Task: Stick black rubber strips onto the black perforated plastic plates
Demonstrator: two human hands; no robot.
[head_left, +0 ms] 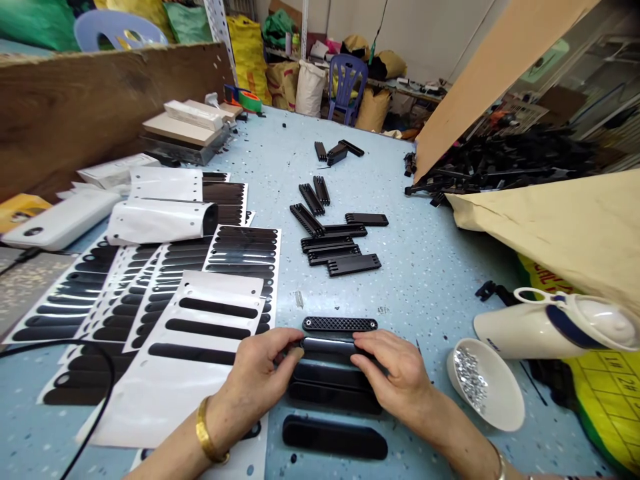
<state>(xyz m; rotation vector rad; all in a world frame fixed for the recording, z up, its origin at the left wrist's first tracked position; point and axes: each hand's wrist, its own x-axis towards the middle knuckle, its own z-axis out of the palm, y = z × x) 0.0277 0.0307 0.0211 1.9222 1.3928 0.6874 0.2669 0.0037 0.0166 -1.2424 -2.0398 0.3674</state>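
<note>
I see the black strip [327, 346] lying with its long axis running left to right across the table [425, 267], pinched at each end. My left hand [263, 370] grips the left end, fingers curled down over it, thumb underneath; a gold bangle [210, 433] sits on that wrist. My right hand [395, 373] clamps the right end the same way, fingers closed on the strip.

Left of the grip lie white backing sheets [200, 353] carrying rows of black oval stickers, all long axes parallel to the held strip. Just beyond the grip rests a perforated black grille piece [340, 324], also lying crosswise. Just under the grip sit more black strips [333, 393], and nearest me a single rounded one [334, 437].

Right of the grip, a white bowl [500, 400] tilts toward me, holding a heap of small shiny silver bits, probably screws [470, 377]. Beyond it a white electric tool [550, 323] lies on its side.
</note>
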